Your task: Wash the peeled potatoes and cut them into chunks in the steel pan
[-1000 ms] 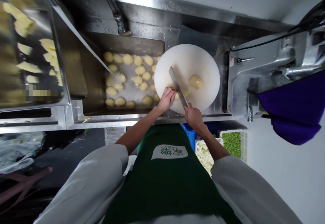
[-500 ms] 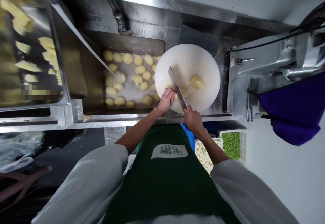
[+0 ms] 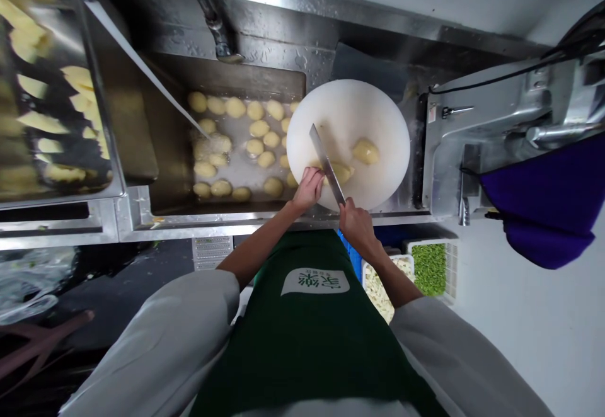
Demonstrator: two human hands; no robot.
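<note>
The potato [image 3: 344,172] lies on the lower central part of the round white cutting board [image 3: 378,111]; its left end is partly hidden. The knife [image 3: 326,162] crosses it diagonally, tip directed up-left, handle toward the body.

Left hand [image 3: 309,188]: positioned left of the blade, back of hand up, fingers bent, close together and closed on the potato's left end. The forearm enters from lower left.

Right hand [image 3: 357,220]: wrapped around the knife handle at the board's near edge, fingers curled tight. The forearm enters from lower right.

A second potato [image 3: 365,151] rests right of the blade, apart from it. Bare board surface extends beyond the knife tip and along the right margin.

The board's left edge overhangs the sink [image 3: 227,75], where potatoes [image 3: 259,128] lie in water. The counter's front rim [image 3: 265,218] runs below both wrists; a dark panel [image 3: 368,69] sits behind the board.
</note>
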